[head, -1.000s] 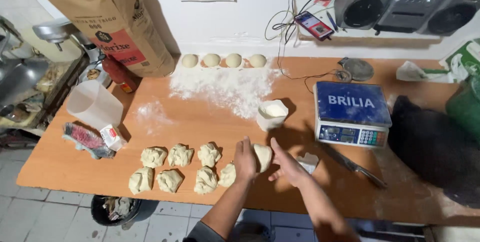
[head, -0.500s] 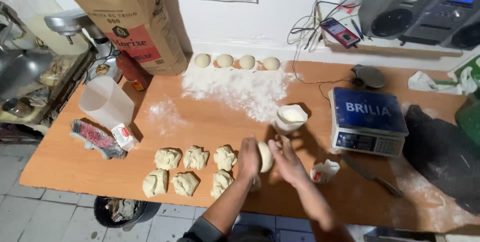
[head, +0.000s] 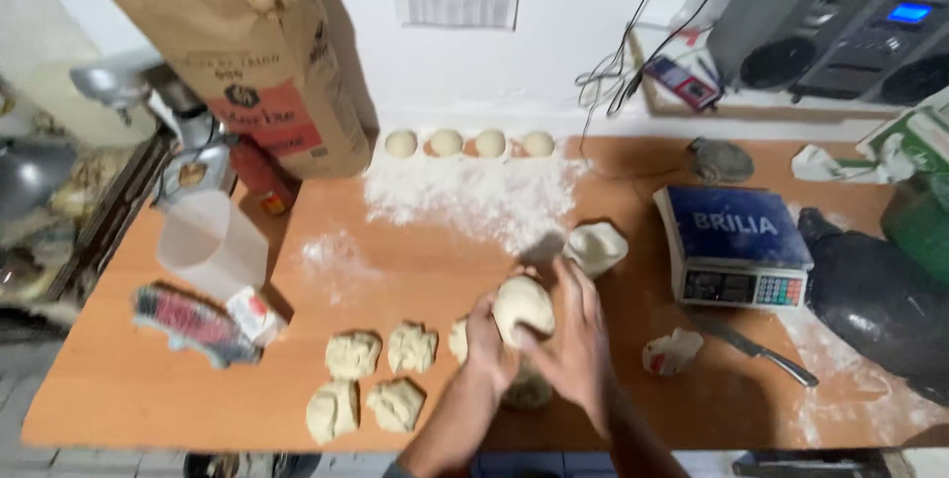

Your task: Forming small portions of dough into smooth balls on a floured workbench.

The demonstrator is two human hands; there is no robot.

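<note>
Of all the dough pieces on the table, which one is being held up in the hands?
The smooth dough ball, cupped between the left hand and right hand. The rough dough pieces lie untouched on the wooden table.

pretty clearly a small bakery prep corner or a home kitchen used for baking, not a polished commercial setup: a big brown paper flour sack [head: 247, 63] leans on the white wall, loose flour [head: 474, 196] is dusted over the wooden tabletop [head: 119, 389], four rolled dough balls [head: 470, 143] line the back and rough-cut dough pieces [head: 376, 379] sit near the front, with a blue digital scale [head: 736, 246], a knife [head: 756, 349] and a clear measuring jug [head: 213, 241]; a boombox [head: 840, 28] and tangled cables [head: 618, 73] give it a homemade feel
</note>
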